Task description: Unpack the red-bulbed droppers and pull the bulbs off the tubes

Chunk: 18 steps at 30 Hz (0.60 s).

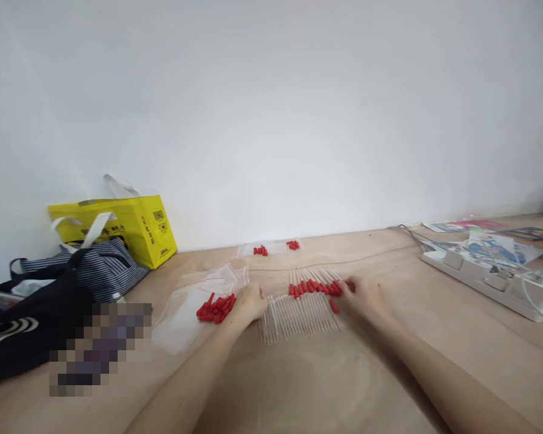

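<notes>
A row of thin pale sticks [294, 316] lies side by side on the table in front of me. Across their far ends runs a line of small red bulb-shaped pieces [314, 287], with more thin sticks fanning out beyond. My left hand [252, 302] is closed at the left end of the row, fingertips against the sticks; what it pinches is hidden. At the right end, my right hand [364, 294] pinches the last red piece between thumb and fingers. One loose red piece [333, 306] lies just below it.
Left of my left hand, a red heap [216, 308] lies on clear zip bags [176, 319]. Another bag [278, 248] with red pieces lies by the wall. Bags, including a yellow one [156, 235], stand left. A white power strip [484, 283] with cables lies right.
</notes>
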### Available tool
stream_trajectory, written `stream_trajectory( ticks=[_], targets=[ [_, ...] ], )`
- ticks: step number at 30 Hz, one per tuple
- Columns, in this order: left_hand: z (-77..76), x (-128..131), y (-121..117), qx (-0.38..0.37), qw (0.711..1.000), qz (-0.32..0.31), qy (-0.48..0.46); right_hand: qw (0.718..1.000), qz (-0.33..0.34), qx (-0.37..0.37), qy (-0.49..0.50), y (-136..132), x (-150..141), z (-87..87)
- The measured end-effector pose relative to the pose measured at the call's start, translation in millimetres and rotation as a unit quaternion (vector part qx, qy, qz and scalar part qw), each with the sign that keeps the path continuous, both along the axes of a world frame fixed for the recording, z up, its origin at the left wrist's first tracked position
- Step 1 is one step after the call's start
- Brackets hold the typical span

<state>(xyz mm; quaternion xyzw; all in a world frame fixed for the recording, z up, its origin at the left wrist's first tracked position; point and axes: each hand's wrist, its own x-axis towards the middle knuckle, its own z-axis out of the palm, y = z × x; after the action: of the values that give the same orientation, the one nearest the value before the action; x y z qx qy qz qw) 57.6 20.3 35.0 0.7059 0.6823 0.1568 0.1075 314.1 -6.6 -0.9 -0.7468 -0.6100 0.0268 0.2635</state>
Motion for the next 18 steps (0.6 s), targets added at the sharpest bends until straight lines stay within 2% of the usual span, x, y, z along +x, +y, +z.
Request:
stream_trajectory(
  ticks=[5,12,18],
  targets=[
    [-4.2,5,0,-0.006,0.999,-0.010,0.036,1.000,-0.007,-0.005,-0.017,14,15,-10.0],
    [-7.0,3,3,0.028,0.997,-0.029,0.061,0.999,0.012,-0.022,-0.037,20,13,-17.3],
    [-3.0,-5,-24,0.118,0.988,-0.081,0.053,0.998,0.009,-0.015,-0.052,18,6,-13.2]
  ],
)
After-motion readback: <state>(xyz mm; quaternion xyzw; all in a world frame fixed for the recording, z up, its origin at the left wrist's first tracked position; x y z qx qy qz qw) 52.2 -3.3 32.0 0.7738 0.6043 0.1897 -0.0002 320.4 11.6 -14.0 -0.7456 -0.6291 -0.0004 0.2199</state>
